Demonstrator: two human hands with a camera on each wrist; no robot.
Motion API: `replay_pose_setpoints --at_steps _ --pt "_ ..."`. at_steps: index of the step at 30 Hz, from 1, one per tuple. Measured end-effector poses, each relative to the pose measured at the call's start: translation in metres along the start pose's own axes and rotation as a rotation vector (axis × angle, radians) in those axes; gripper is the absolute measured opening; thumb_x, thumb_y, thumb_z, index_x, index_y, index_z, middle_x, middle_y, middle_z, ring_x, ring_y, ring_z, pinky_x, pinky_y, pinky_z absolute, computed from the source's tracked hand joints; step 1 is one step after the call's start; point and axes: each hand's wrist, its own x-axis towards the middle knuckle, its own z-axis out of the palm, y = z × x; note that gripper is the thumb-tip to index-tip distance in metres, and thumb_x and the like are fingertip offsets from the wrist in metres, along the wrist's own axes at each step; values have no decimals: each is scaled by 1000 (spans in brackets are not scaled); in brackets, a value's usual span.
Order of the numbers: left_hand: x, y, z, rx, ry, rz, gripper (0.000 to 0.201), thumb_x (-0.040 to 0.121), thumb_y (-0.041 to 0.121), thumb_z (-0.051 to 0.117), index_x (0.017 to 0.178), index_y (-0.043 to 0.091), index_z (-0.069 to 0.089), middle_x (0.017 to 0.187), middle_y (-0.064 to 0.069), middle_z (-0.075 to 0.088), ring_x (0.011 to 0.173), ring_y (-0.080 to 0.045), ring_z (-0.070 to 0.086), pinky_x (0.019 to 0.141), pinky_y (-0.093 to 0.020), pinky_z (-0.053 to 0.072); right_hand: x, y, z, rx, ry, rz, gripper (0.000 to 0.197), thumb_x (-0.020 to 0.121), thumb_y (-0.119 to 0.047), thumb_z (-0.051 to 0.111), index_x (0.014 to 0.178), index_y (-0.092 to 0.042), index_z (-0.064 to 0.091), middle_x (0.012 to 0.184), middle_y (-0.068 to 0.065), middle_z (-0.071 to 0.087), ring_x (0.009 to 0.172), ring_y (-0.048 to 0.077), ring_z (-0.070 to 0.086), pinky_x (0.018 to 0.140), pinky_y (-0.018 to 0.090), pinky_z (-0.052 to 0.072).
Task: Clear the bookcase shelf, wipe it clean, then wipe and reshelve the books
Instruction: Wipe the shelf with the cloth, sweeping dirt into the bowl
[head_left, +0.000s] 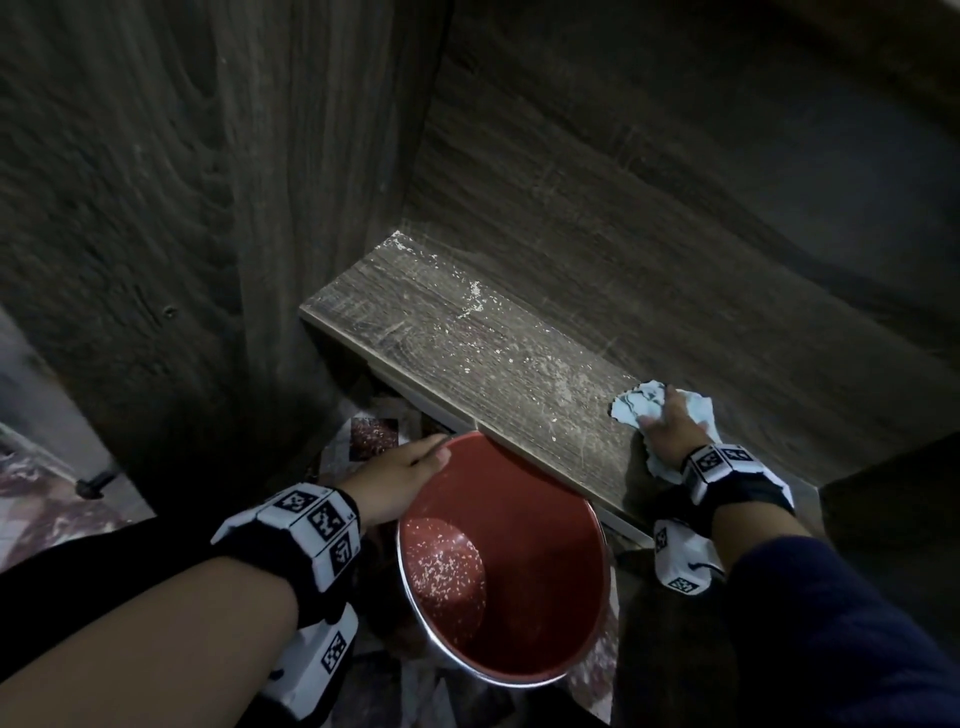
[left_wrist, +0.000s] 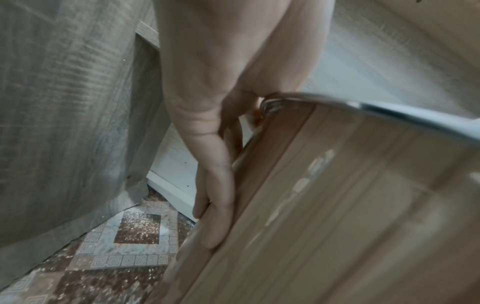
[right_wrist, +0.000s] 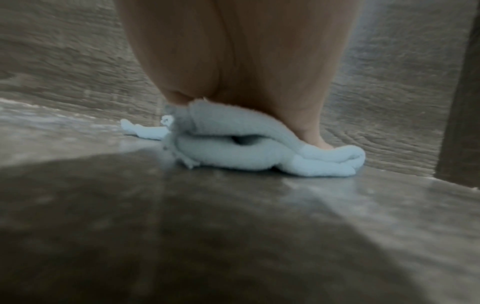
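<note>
My right hand (head_left: 667, 423) presses the bunched cloth (head_left: 636, 405) flat-fingered on the shelf (head_left: 467, 343); crumbs (head_left: 493, 358) lie left of that grip. My left hand (head_left: 400, 480) clamps the bin (head_left: 519, 571) rim just under the shelf edge. If the bin tilts or sits off-line, I reckon swept crumbs hit the floor; no books in view

The left hand (left_wrist: 207, 131) grips a wood-patterned bin (left_wrist: 337, 216) at its metal rim (left_wrist: 324, 98), thumb over the rim, fingers (left_wrist: 221, 216) flat along the wall. Patterned floor (left_wrist: 116, 246) lies at seven o'clock.
</note>
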Motion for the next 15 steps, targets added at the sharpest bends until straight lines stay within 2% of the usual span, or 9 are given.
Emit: replay_pose_setpoints --at_steps 3,5,7,9,11,13,15 --pt "1 -1 -2 16 15 16 47 101 45 37 146 31 41 143 8 48 129 -14 48 109 -26 33 -10 -16 3 -21 -48 -85 64 101 -31 42 154 -27 6 159 17 14 148 34 2 116 41 18" --pt "0 2 -3 28 37 14 47 102 43 37 146 29 40 144 9 46 132 -13 44 102 -18 30 -13 -29 6 -50 -74 -168 63 101 -31 42 154 -29 6 159 17 13 147 35 7 116 42 21" --pt "-2 7 -4 33 48 16 45 102 41 37 146 29 41 145 7 46 131 -12 44 95 -16 29 -11 -41 12 -96 -91 -272 61 101 -33 42 152 -33 9 159 11 17 147 34 11 116 49 20" --pt "-5 11 -6 7 53 18 43 103 39 36 145 30 41 144 11 42 128 -11 42 91 -15 30 -13 -50 18 -181 -111 -359 59 101 -36 41 151 -37 11 160 2 16 148 29 6 115 57 14" --pt "-7 13 -8 15 60 32 40 104 34 33 144 30 39 137 18 31 126 -7 33 83 -11 27 -20 -55 23 -198 -151 -440 58 101 -35 41 150 -39 12 161 -6 13 149 25 -2 115 60 8" --pt "-4 12 -10 15 66 44 40 105 32 33 144 28 40 139 15 36 127 -4 29 78 -8 20 -30 -55 26 -200 -181 -519 56 101 -32 41 150 -40 15 160 -10 12 149 22 -6 115 61 1" --pt "0 9 -11 26 71 54 40 105 30 34 143 26 43 129 14 43 119 -2 30 74 -4 19 -43 -54 28 -214 -212 -596 53 102 -27 40 149 -40 18 160 -14 11 148 20 -7 114 61 -5"
